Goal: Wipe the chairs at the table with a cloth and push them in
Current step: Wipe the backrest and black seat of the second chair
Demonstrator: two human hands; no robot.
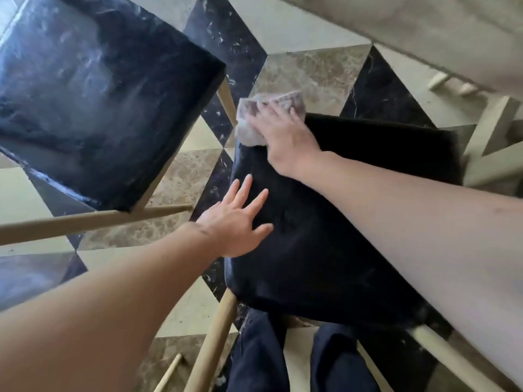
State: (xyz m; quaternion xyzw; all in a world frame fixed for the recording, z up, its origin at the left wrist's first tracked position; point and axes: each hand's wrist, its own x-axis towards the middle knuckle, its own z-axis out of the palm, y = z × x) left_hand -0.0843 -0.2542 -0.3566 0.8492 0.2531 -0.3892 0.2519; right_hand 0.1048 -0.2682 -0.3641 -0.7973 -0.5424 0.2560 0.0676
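Observation:
A black cushioned chair [325,244] with pale wooden legs stands right below me. My right hand [283,137] presses a crumpled grey-pink cloth [249,123] onto the far left corner of its seat. My left hand [235,222] lies flat with fingers spread on the seat's left edge. A second chair [93,94] with a black glossy seat stands to the left, apart from the first.
The pale table top [438,32] runs across the upper right, with its cream legs [486,128] at the right. The floor is marble in black, brown and cream diamonds [308,72]. My legs in dark trousers [260,355] are at the bottom.

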